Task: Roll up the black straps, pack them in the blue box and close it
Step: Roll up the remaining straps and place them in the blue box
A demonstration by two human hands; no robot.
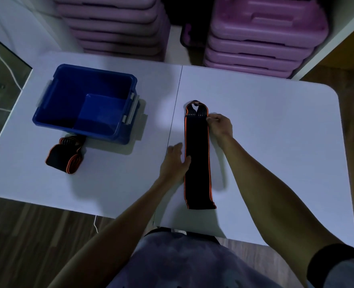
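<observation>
A long black strap [197, 142] with orange edges lies flat and straight on the white table [265, 121], its looped end pointing away from me. My right hand [220, 124] pinches the strap's right edge near the far end. My left hand [175, 160] rests flat on the table with the thumb pressing on the strap's left edge at mid-length. A second black strap [64, 155], loosely folded, lies at the near side of the open blue box [57, 90]. The box appears to hold nothing. A blue lid [137, 113] seems to sit under the box.
Stacks of purple plastic cases [261, 36] stand behind the table, more [118, 23] at the back left. A seam [175, 104] splits the tabletop down the middle. Wooden floor [26, 235] shows in front of the table.
</observation>
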